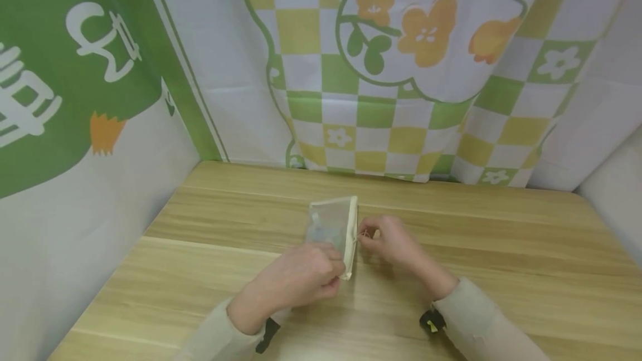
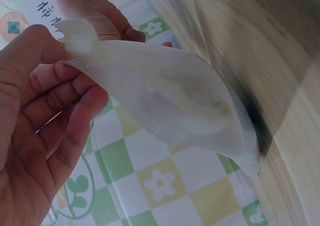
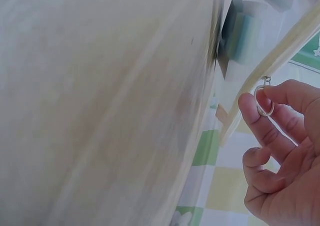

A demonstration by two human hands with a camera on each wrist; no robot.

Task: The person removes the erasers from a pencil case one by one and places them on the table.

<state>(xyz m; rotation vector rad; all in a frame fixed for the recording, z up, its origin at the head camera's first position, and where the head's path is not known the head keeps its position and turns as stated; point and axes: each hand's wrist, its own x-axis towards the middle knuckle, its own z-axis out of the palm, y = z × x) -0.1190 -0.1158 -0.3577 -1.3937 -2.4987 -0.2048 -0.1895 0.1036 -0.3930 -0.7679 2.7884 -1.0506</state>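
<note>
A see-through pouch [image 1: 328, 219] with a cream band [image 1: 352, 233] along its right side is held up over the wooden table in the head view. Pale bluish contents show dimly through it. My left hand [image 1: 303, 273] pinches the near end of the band; the left wrist view has the frosted pouch [image 2: 175, 99] hanging from the thumb and fingers. On the band's other side, my right hand [image 1: 393, 241] pinches a thin metal ring [image 3: 269, 114], joined by a small metal piece to the cream band [image 3: 260, 79].
Under the hands lies a wood-grain table [image 1: 220, 205]. Behind it hangs a checked green, yellow and white cloth [image 1: 406, 121] with flowers, its lower edge reaching the table's back. A white and green covering [image 1: 115, 183] stands along the left. A dark strap [image 1: 432, 321] sits at my right sleeve.
</note>
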